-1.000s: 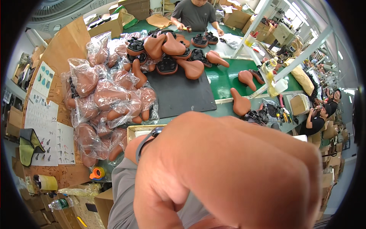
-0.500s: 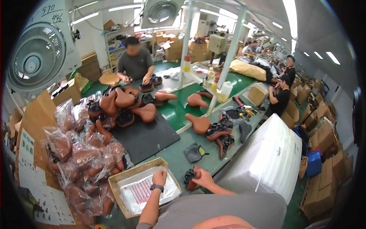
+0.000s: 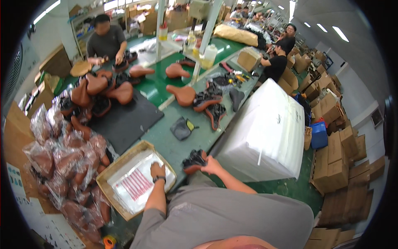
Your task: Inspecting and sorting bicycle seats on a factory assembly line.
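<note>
Two hands busy: right hand (image 3: 210,165) grips saddle (image 3: 194,162); left hand (image 3: 157,170) flat, fingers released, on bags in tray (image 3: 108,172). Peel one bag only, keep saddle steady.

Bright overhead light, fisheye-bent edges

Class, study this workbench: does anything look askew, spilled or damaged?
Nothing stands out. The left hand rests in the cardboard tray of clear bags, and the right hand holds a brown saddle lying upside down at the table edge.
</note>
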A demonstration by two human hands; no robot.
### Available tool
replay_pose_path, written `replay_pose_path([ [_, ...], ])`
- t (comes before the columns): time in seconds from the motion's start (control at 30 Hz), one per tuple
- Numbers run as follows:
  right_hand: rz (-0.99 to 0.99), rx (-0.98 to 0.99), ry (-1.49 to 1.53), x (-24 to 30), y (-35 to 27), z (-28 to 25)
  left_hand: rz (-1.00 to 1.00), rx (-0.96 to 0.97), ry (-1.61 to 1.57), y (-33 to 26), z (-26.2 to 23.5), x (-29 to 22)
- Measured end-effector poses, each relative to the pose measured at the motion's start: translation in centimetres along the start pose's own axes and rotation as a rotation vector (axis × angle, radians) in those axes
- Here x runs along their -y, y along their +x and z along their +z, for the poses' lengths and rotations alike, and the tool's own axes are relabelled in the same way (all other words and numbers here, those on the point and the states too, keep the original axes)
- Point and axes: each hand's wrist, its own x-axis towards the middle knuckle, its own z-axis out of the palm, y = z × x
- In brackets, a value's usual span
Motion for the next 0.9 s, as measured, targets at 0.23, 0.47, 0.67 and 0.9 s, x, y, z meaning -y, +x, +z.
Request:
replay_pose_path([
  [0.23, 0.241, 0.305, 0.265, 3.7, 0.4, -2.9, -0.118, -0.145, -0.081, 1.2, 4.7, 2.3],
  [0.47, 0.312, 0.328, 0.249, 2.9, -0.6, -1.1, -0.136, -0.15, -0.04, -1.8, 0.9, 1.1],
  [0.67, 0.517, 0.512, 0.502, 2.3, -0.7, -1.4, -0.199, -0.145, -0.107, -2.0, 1.6, 2.2],
  [0.9, 0.805, 0.808, 0.974, -0.9, -1.1, 2.0, -0.126, -0.175, -0.103, -1.9, 1.8, 2.5],
])
